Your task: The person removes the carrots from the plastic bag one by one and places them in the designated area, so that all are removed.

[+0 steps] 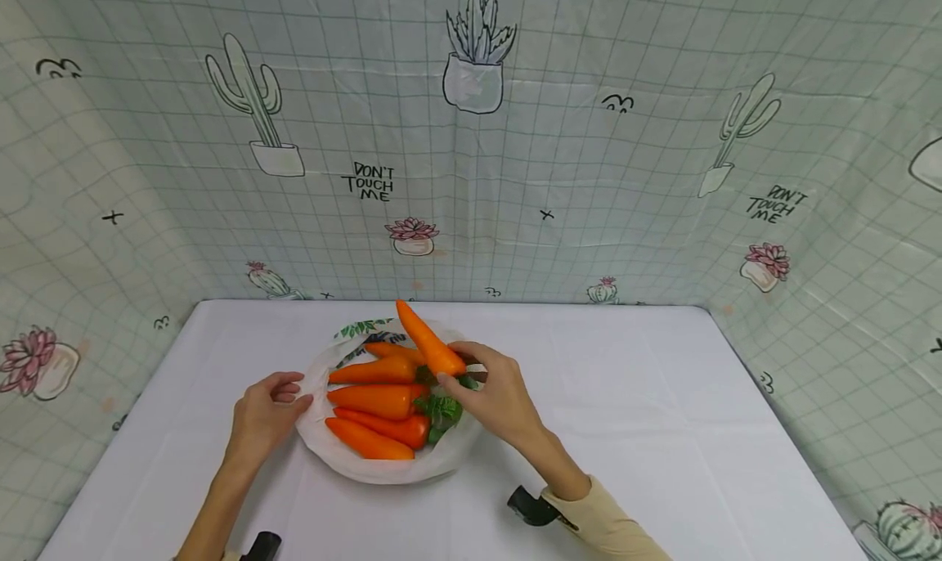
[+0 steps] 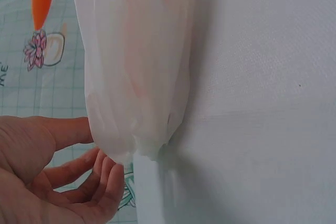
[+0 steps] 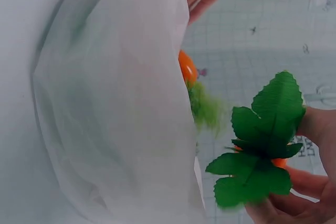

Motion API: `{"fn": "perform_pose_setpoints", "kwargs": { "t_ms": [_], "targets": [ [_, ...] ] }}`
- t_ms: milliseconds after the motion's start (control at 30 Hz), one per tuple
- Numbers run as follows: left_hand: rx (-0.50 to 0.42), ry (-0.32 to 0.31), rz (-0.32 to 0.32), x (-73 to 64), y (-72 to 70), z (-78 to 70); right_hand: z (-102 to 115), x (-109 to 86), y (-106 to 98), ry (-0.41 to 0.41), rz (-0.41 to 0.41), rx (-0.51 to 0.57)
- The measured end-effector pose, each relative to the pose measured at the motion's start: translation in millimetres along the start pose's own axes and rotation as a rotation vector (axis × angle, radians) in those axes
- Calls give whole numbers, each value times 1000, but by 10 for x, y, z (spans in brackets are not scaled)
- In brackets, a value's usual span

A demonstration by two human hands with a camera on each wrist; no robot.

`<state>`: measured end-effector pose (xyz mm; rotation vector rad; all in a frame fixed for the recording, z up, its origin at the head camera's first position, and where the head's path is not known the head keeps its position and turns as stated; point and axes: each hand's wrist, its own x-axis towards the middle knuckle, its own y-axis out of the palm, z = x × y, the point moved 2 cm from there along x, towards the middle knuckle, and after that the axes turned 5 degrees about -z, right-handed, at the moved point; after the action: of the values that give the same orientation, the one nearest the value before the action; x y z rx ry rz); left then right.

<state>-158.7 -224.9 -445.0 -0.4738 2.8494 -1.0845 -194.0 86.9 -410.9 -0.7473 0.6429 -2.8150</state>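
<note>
A white, translucent plastic bag stands on the table with its mouth rolled open. Inside lie several orange toy carrots with green leaves at their right ends. My right hand grips one more carrot by its leafy end, tilted above the bag with its tip pointing up and away. In the right wrist view, that carrot's dark green leaves hide most of its body. At the bag's left rim is my left hand, its thumb and fingers holding the edge of the plastic.
The white-covered table extends on both sides of the bag. Behind it hangs a grid-patterned cloth printed with cacti. Black wrist devices are worn at both wrists, and a beige sleeve covers the right forearm.
</note>
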Motion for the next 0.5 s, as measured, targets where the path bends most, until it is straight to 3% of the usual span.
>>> {"fn": "perform_pose_setpoints", "kwargs": {
  "t_ms": [233, 500],
  "targets": [
    [2, 0, -12, 35, 11, -25, -94, -7, -167, 103, -79, 37],
    [8, 70, -30, 94, -3, -72, -227, -8, -338, 206, -168, 141]
  ]
}}
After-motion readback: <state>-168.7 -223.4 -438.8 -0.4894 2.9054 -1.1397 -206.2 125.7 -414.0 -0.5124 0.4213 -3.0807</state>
